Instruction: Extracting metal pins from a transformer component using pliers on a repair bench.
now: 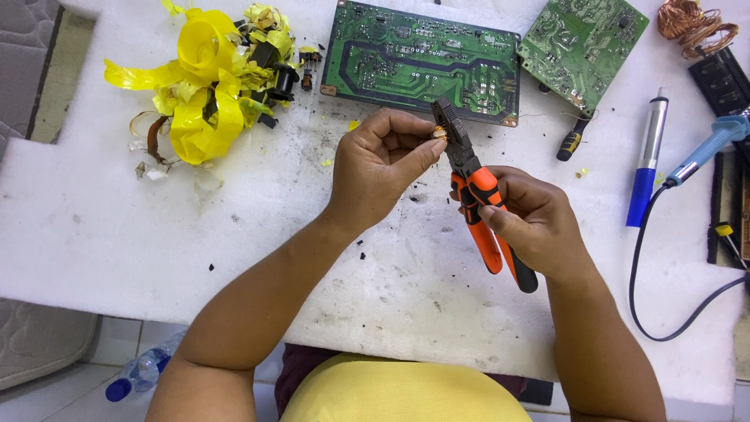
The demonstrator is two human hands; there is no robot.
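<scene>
The left hand [383, 160] pinched a small coil [439, 134]; the right hand [531, 223] clenched pliers [478, 191] biting it, above the counter [117, 227].

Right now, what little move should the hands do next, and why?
Probably a gentle squeeze and pull with the pliers: their tip already meets the small coppery part that the left hand pinches, and the right hand grips the orange handles.

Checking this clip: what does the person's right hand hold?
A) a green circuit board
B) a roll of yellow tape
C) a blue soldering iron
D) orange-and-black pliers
D: the right hand grips the orange-and-black pliers, whose tip meets a small coppery part pinched in the left hand.
</scene>
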